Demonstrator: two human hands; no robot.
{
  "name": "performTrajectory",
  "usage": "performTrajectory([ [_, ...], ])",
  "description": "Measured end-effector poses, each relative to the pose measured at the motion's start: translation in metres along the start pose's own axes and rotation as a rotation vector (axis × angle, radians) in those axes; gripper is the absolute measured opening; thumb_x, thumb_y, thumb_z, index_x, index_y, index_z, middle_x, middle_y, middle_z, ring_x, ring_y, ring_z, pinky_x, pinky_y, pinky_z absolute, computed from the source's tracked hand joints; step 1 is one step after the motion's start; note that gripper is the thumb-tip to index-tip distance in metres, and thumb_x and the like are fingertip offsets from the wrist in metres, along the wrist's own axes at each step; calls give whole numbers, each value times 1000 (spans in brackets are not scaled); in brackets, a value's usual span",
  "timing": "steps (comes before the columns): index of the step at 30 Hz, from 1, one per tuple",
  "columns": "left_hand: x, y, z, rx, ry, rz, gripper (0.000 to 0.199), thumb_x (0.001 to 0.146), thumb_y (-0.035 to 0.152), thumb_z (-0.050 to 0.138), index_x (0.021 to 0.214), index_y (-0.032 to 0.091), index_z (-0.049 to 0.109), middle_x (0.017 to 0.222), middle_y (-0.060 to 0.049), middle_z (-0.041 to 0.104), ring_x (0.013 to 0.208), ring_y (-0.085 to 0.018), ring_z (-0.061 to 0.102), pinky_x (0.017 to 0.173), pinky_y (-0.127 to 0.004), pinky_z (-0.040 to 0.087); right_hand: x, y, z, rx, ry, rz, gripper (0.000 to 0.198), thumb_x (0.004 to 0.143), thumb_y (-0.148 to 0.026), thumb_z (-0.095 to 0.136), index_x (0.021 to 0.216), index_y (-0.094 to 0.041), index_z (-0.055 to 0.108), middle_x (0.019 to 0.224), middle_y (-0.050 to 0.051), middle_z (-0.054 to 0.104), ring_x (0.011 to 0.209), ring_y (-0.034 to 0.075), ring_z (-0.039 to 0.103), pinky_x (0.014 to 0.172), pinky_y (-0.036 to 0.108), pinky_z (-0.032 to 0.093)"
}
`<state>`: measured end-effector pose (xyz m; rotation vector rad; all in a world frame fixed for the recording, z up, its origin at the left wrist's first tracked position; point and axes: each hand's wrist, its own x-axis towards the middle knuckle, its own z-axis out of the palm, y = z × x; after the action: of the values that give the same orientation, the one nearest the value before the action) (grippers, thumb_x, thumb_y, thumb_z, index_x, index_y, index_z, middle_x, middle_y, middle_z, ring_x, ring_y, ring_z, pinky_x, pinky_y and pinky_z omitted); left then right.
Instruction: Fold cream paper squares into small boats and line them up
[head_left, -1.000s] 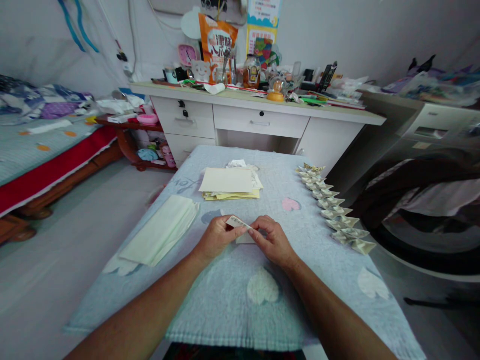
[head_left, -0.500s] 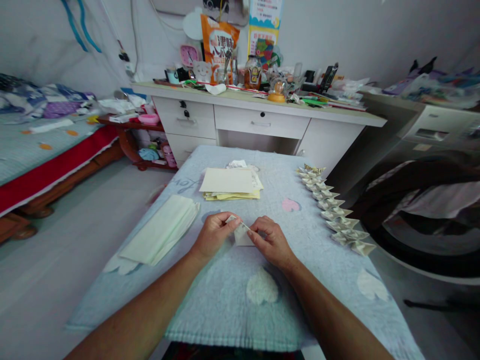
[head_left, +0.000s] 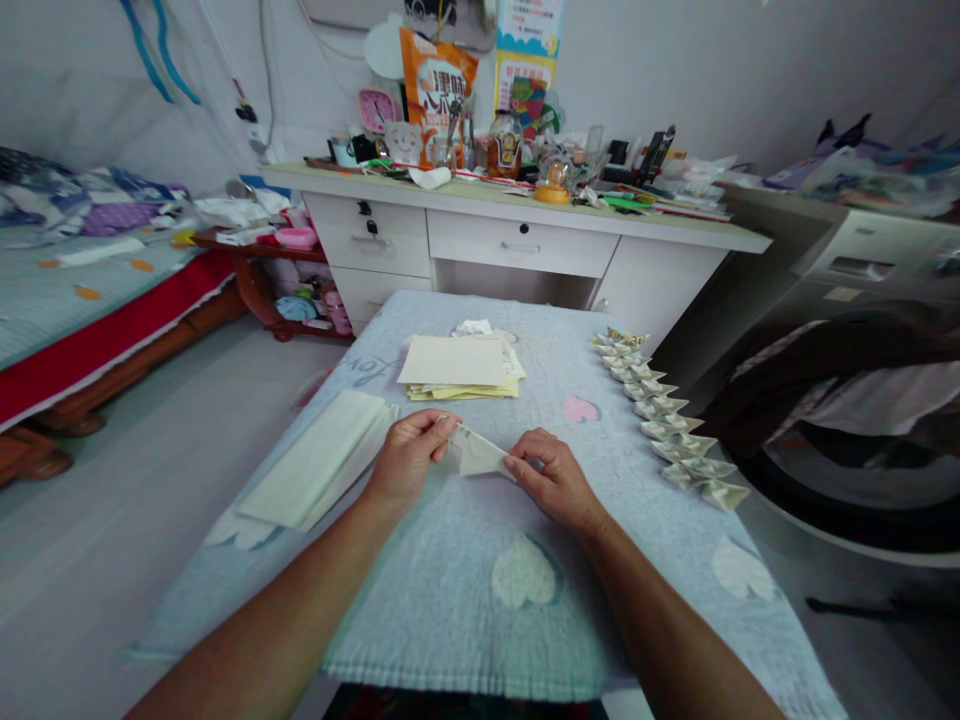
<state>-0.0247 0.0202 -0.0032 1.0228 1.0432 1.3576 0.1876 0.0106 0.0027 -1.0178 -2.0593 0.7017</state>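
Observation:
Between my two hands is a small folded piece of paper [head_left: 480,455], pale cream and slanting down to the right. My left hand [head_left: 411,452] pinches its upper left corner between thumb and fingers. The thumb and forefinger of my right hand [head_left: 553,474] grip its right end. Just beyond my hands lies a stack of paper sheets [head_left: 454,362], cream on top and yellow below. Left of my left hand rests a pile of long folded paper [head_left: 322,455]. A row of folded paper boats [head_left: 671,425] runs along the right side of the table.
A blue cloth with heart shapes covers the table [head_left: 442,610]. Behind it stands a white desk [head_left: 517,240] crowded with jars, a snack bag and a pink clock. A washing machine [head_left: 862,265] is at the right, a bed [head_left: 97,310] at the left.
My left hand has moved left and slightly up, away from my right hand. The folded paper now stretches between them at a slant, and its lower flap has shifted.

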Motion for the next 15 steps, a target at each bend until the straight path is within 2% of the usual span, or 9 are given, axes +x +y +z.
performTrajectory([
  [6, 3, 6, -2, -35, 70, 1, 26, 72, 39, 70, 77, 14, 65, 53, 6, 47, 45, -4, 36, 44, -18, 23, -2, 7, -10, -6, 7, 24, 23, 87, -27, 54, 67, -19, 60, 65, 1, 59, 69, 15, 53, 72, 29, 38],
  [9, 4, 5, -2, -20, 74, 16, 26, 74, 39, 69, 77, 14, 63, 56, 6, 48, 45, -4, 37, 44, -18, 23, -3, 7, -14, 30, 76, 75, 22, 85, -27, 54, 65, -19, 58, 65, 1, 57, 69, 15, 53, 70, 28, 39],
  [12, 2, 3, 0, 66, -10, -14, 24, 76, 39, 67, 77, 15, 63, 51, 6, 46, 44, -5, 37, 45, -18, 23, -2, 5, -13, 96, 137, 122, 19, 86, -30, 54, 71, -18, 59, 72, 1, 59, 75, 15, 54, 72, 27, 41],
  [15, -2, 1, 6, 174, -97, -13, 25, 78, 39, 65, 79, 14, 65, 47, 7, 43, 44, -6, 36, 46, -19, 24, -1, -1, -3, 194, 64, 125, 19, 84, -35, 59, 78, -18, 62, 76, 1, 59, 76, 15, 55, 74, 27, 42],
])
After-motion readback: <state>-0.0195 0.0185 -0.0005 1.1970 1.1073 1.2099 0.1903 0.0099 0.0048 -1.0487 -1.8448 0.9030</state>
